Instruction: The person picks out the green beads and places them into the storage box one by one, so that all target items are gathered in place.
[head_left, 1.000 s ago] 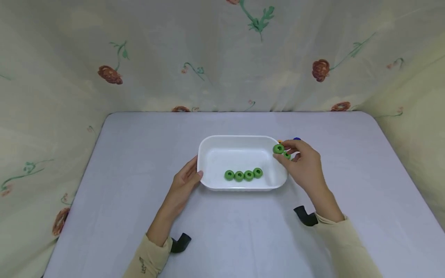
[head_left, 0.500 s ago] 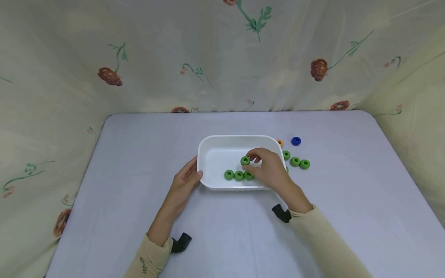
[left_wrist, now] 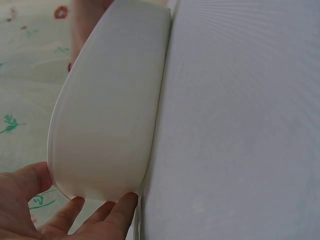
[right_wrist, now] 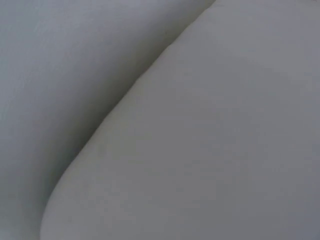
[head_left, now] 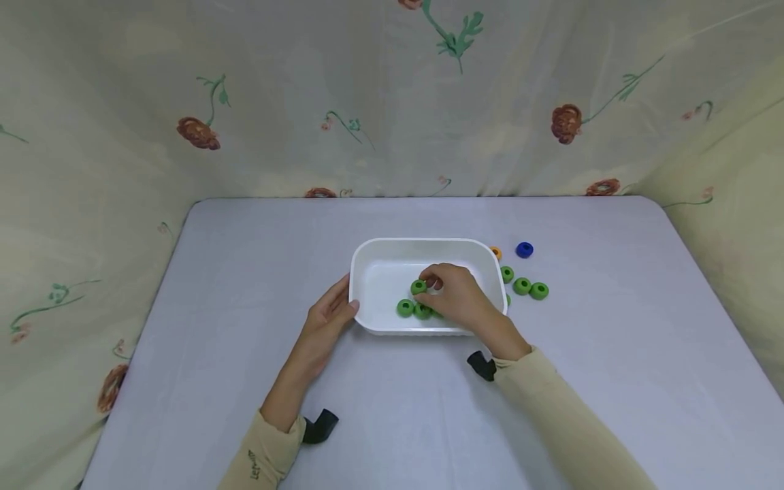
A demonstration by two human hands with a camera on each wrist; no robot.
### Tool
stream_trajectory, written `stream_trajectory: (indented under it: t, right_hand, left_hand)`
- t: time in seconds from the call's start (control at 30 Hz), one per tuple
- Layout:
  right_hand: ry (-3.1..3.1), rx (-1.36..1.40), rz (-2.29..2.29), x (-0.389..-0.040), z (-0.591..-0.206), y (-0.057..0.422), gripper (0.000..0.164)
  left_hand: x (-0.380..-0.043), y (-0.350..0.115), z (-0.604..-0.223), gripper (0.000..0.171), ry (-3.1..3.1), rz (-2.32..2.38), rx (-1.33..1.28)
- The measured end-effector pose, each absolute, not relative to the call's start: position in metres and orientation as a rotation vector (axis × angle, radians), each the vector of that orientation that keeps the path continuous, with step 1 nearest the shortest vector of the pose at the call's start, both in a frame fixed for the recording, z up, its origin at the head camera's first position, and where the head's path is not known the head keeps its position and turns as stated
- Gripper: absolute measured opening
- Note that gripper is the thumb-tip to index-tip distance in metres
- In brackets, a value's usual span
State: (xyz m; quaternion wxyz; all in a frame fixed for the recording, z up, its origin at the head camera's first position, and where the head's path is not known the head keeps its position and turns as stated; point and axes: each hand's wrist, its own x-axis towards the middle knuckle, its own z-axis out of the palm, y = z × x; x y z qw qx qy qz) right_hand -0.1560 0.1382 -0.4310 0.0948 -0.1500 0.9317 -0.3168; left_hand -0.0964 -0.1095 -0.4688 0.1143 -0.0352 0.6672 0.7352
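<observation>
My right hand (head_left: 456, 297) is inside the white plastic tray (head_left: 427, 239), pinching a green bead (head_left: 418, 287) that has a hole through it. The pinched bead is just behind a front row of green beads (head_left: 405, 308), partly hidden by the fingers. At the tray's left end, my left hand (head_left: 326, 325) holds the rounded wall. In the left wrist view, the thumb and fingers of the left hand (left_wrist: 85, 220) touch the tray's outer side (left_wrist: 110, 110). Only the tray's pale wall (right_wrist: 200, 150) and the cloth show in the right wrist view.
Right of the tray lie a blue bead (head_left: 524, 250), an orange bead (head_left: 495, 252) partly behind the rim, and several green beads (head_left: 539, 291). A pale cloth (head_left: 257, 245) covers the table. Flowered fabric (head_left: 392, 102) hangs behind it.
My right hand has carried the green bead leftward from beside the tray's right end to just behind the row inside. The left hand stays at the tray's left end.
</observation>
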Motion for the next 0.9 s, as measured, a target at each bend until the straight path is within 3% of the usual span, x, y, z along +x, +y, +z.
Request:
stream_trajectory:
  t: [0.9]
  right_hand:
    - [2.654,-0.527,-0.767,-0.1619,-0.4301,0.1326,0.03]
  left_hand:
    - [-0.0967,-0.1108,-0.4689,0.059,1.925,2.176,-0.096]
